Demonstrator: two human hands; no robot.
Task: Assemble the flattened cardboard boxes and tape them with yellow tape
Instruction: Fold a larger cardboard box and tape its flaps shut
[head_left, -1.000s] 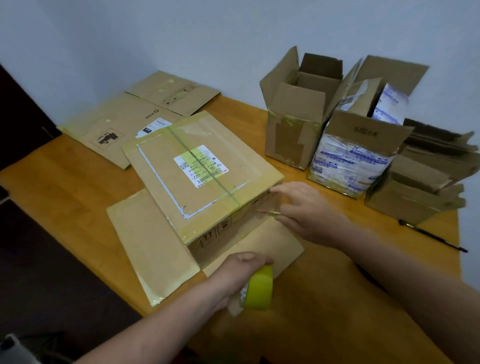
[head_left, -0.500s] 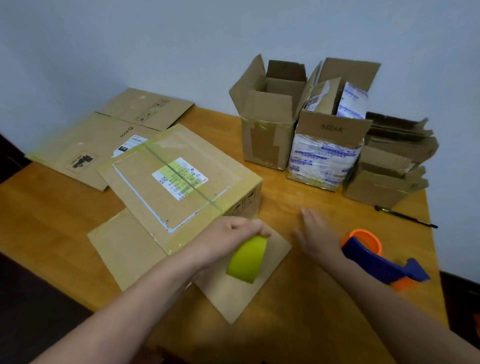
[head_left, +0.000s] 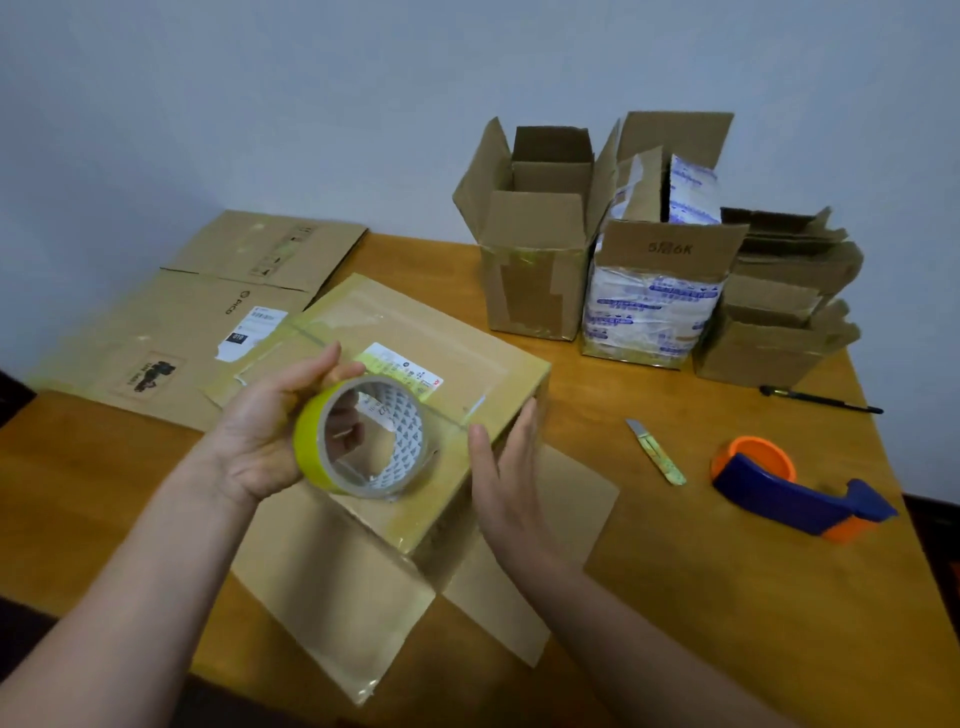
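- The left hand (head_left: 265, 431) has raised the yellow tape roll (head_left: 307, 448) above the box (head_left: 467, 364) since the earlier frame, fingers curled round it.
- The right hand (head_left: 504, 467), fingers straight and empty, lies against the box's near right side.

Yellow tape (head_left: 307, 441), blue-orange dispenser (head_left: 779, 493), knife (head_left: 658, 457) perhaps green

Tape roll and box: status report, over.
Left hand grips tape roll above box. Right hand open, flat beside box corner. Knife and tape dispenser lie off right, nothing blocking.
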